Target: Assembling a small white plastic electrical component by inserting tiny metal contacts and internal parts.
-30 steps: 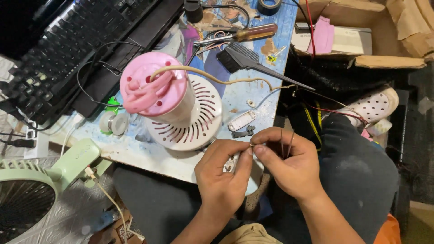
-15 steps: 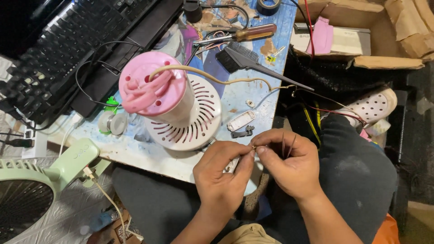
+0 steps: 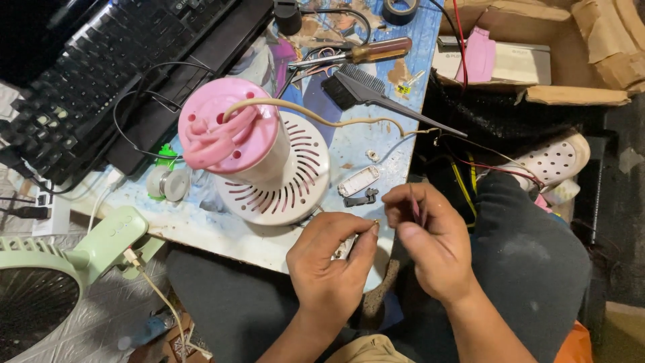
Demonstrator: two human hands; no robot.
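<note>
My left hand (image 3: 332, 259) pinches a small brass-tipped part between thumb and forefinger at the near edge of the low table (image 3: 376, 161). A little to its right, my right hand (image 3: 430, 245) grips a thin dark wire (image 3: 414, 205) that rises between its fingers. Behind the hands stands a small appliance with a pink top (image 3: 225, 128) and a white slotted base (image 3: 299, 181); a beige cord (image 3: 322, 117) runs from it toward the right. A small white switch piece (image 3: 358, 180) and a dark clip (image 3: 361, 199) lie just beyond my fingers.
A black keyboard (image 3: 114, 60) fills the back left. A screwdriver (image 3: 363, 52), black brush (image 3: 366, 91) and tape roll (image 3: 402, 9) lie at the back. A green clip fan (image 3: 60, 269) sits at left, cardboard boxes (image 3: 578, 47) and a white perforated shoe (image 3: 554, 161) at right.
My hands have drawn slightly apart; the right hand has pulled to the right with the wire while the left keeps its pinch on the small part.
</note>
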